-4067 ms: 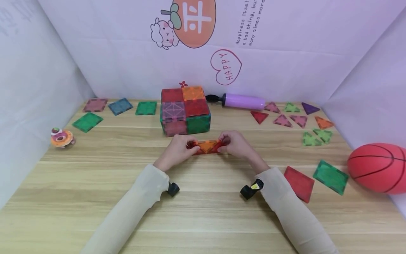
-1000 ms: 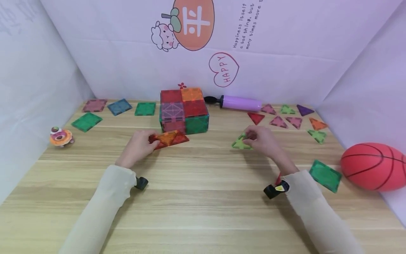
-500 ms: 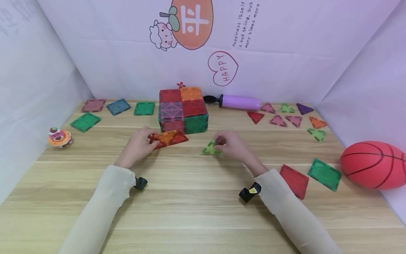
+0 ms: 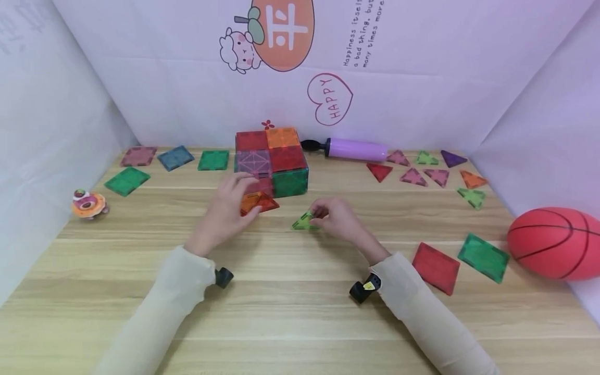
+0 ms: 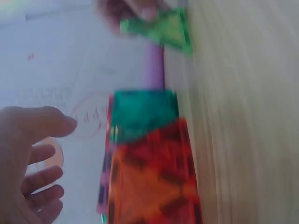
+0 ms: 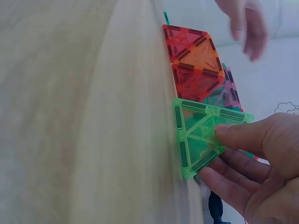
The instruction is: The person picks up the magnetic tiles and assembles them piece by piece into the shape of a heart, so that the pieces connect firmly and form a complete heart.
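Note:
My right hand (image 4: 338, 217) pinches a light green triangular magnetic tile (image 6: 201, 133) between thumb and fingers, tilted just above the table. To its left, a joined strip of red and orange triangular magnetic tiles (image 6: 198, 58) stands upright on its long edge. My left hand (image 4: 224, 212) hovers beside that strip with fingers spread, holding nothing; in the left wrist view it is apart from the tiles. Behind the strip stands a box built of square magnetic tiles (image 4: 287, 159) in red, orange, purple, pink and green. The left wrist view is blurred.
A purple pump (image 4: 358, 149) lies by the back wall. Loose triangular tiles, including a purple one (image 4: 452, 158), lie back right. A red square tile (image 4: 436, 267), a green one (image 4: 484, 257) and a red ball (image 4: 553, 243) sit right. Several square tiles and a small toy (image 4: 89, 203) lie left.
My right hand has brought the green triangular tile leftward from the right side. My left hand has let go of the red and orange strip and lifted over it; the strip stays upright.

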